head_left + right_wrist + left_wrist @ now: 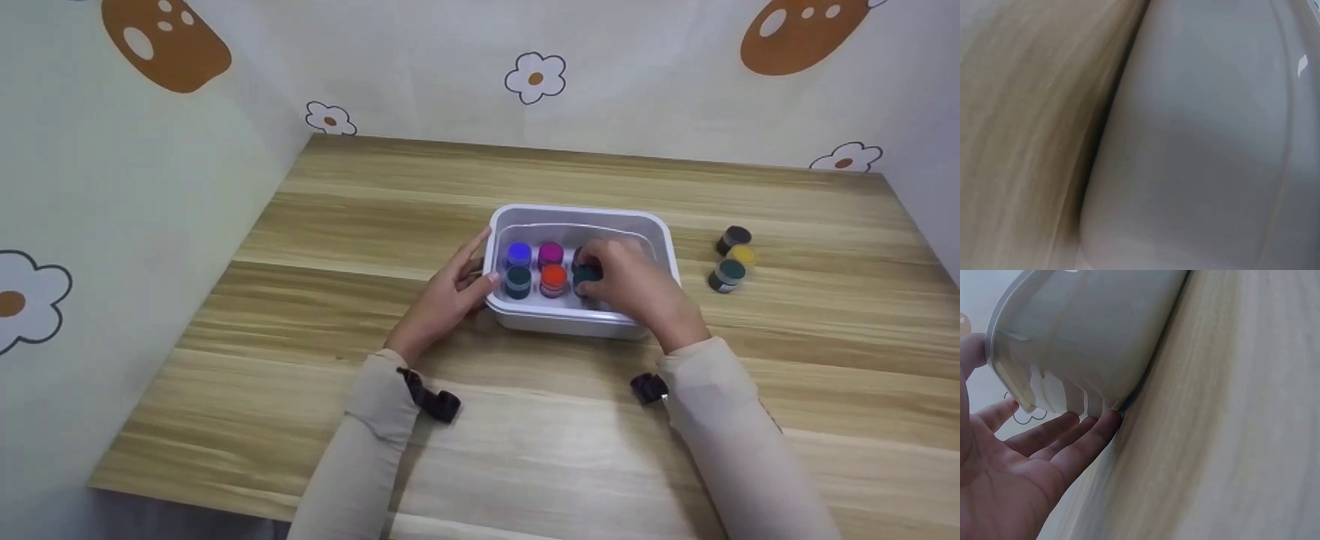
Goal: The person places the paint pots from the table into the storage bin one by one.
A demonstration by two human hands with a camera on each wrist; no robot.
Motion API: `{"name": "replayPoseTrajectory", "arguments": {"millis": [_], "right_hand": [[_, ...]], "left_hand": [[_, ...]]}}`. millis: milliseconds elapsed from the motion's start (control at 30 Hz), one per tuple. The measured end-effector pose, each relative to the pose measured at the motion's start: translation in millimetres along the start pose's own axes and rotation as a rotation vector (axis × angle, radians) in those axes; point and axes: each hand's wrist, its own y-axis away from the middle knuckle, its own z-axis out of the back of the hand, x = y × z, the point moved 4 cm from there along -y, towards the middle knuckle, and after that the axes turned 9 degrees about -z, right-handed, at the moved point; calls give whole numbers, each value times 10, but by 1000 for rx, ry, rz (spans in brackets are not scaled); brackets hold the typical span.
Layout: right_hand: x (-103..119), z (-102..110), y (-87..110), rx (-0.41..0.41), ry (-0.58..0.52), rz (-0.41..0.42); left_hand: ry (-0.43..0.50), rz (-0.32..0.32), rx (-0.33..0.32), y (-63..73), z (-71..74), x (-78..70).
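Six jars (550, 255) stand in two rows inside the white tub (555, 325) in the head view. The right hand (637, 281) pinches the dark green jar (582, 276) at the front row's right end; the left hand (446, 296) rests spread against the tub's left end. Three pots (727, 276), black, yellow and green, sit close together on the wooden table (300, 375) to the right.

The left wrist view shows straight fingers (1086, 449) touching the tub's outer wall.

The right wrist view shows that wall beside the wood.
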Motion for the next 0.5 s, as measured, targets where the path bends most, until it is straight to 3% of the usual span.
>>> {"name": "replayPoseTrajectory", "arguments": {"millis": [167, 500], "right_hand": [[-1, -6, 0, -40, 16, 29], [-1, -21, -16, -5, 12, 2]], "left_hand": [[11, -18, -2, 0, 0, 4], [-34, -4, -4, -2, 10, -4]]}}
